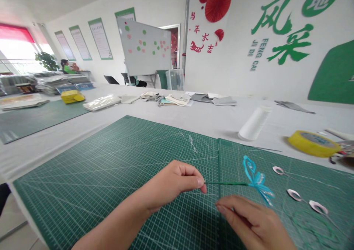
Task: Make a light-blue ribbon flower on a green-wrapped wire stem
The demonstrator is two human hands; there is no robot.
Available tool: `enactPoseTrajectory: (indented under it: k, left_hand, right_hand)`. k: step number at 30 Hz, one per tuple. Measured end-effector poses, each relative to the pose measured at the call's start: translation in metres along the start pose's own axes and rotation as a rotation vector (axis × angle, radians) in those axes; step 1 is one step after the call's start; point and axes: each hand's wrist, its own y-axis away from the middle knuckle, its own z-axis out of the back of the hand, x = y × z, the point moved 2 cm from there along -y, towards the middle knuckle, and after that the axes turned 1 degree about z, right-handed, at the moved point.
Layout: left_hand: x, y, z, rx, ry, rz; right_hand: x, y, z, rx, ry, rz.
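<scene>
One blue looped ornament (257, 184) on a green-wrapped stem (232, 183), over the green cutting mat (235, 161) — presumably light, stem springy, loops soft and easily bent; best held by the stem. Left hand (179, 177): grip pinching the stem's free end. Right hand (251, 218): fingertips bunched near the stem — whether gripping anything, cannot tell.

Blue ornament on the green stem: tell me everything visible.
The blue ornament has looped and narrow petals, with pale, shiny patches, gathered onto a thin green stem that looks wrapped. It lies sideways, petals to the right, over the gridded cutting mat. The left hand pinches the stem's far end; the right hand is nearby. Mat contact is unclear.
</scene>
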Motion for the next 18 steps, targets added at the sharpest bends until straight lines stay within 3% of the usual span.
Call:
enactPoseTrajectory:
  k: [5, 11, 14, 18]
  left_hand:
    - [0.002, 0.003, -0.003, 0.206, 0.111, 0.007]
    - [0.006, 0.006, -0.005, 0.482, -0.028, 0.028]
    - [0.006, 0.008, -0.006, 0.533, -0.113, 0.035]
    - [0.005, 0.008, -0.006, 0.516, -0.229, 0.023]
  right_hand:
    - [-0.018, -0.004, -0.005, 0.029, -0.069, -0.076]
    - [-0.015, -0.008, 0.001, 0.155, -0.142, -0.053]
    - [-0.007, -0.008, 0.006, 0.166, -0.152, -0.047]
    - [-0.004, -0.008, 0.013, 0.179, -0.095, -0.064]
